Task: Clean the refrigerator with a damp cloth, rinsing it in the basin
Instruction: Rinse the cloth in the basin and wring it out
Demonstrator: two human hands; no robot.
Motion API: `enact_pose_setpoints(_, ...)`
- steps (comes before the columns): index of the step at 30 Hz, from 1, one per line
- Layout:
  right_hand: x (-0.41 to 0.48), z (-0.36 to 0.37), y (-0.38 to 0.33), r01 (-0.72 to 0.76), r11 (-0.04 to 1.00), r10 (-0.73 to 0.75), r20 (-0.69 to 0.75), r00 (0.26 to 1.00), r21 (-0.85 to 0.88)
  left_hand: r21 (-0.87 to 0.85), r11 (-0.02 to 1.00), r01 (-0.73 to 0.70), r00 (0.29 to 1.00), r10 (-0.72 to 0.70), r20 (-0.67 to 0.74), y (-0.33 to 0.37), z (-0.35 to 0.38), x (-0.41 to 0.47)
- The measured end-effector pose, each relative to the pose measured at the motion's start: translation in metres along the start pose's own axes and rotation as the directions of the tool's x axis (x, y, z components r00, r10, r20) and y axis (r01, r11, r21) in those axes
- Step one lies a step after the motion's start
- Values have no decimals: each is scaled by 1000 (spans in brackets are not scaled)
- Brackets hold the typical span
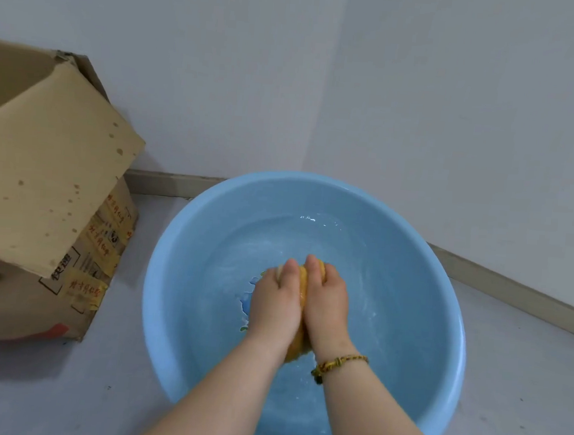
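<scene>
Hands at lower centre of frame: left hand (273, 302) and right hand (327, 303) side by side, fingers curled round a bunched yellow cloth (302, 287) over shallow water in a blue basin (171, 277). Beaded bracelet (337, 362) on right wrist. Cardboard box (40, 198), left; floor (59, 388) beneath.

bare room corner, cardboard box (40, 198), skirting board (175, 185)

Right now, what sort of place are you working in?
Likely an indoor room corner: a round light-blue plastic basin sits on the grey floor, white walls with skirting meet behind it, and an open brown cardboard box stands beside it.
</scene>
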State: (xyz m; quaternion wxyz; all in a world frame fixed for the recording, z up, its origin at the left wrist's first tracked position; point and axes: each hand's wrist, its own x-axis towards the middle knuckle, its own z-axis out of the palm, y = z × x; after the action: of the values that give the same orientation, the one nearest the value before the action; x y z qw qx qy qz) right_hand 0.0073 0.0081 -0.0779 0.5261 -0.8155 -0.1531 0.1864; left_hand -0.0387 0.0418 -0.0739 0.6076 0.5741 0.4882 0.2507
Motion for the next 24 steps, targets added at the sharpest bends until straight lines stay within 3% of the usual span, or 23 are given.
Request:
enact_pose_setpoints(2, -6, -1, -4, 31, 999, -32, -16, 999, -21, -24, 1000, -12, 1000, 12, -3, 3, 0, 4)
enact_pose_setpoints(6, -20, 1, -11, 168, 975, -172, -17, 985, -143, -136, 985, 106, 994, -104, 23, 2, -2, 22)
enact_pose_setpoints(9, 11, -7, -9, 79, 990, -81, -9, 997, -121, -58, 998, 18, 993, -12, 117, 5, 5, 7)
enact_pose_setpoints(12, 9, -9, -4, 30, 998, -33, -56, 998, -56, 14, 999, -35, 992, 33, 118, 11, 7, 7)
enact_pose_setpoints(16, -20, -6, 4, 70, 994, -68, 19, 997, -85, -59, 991, 123, 985, -115, 125, -6, 5, 24)
enact_pose_setpoints(20, 14, -19, 14, -96, 978, 113, 80, 990, -187, -36, 969, 243, 947, -229, 224, -16, 5, 27)
enact_pose_setpoints(24, 21, -36, 29, -271, 963, 269, 84, 959, 11, 86, 974, 211, 951, -224, 211, -21, -6, 38)
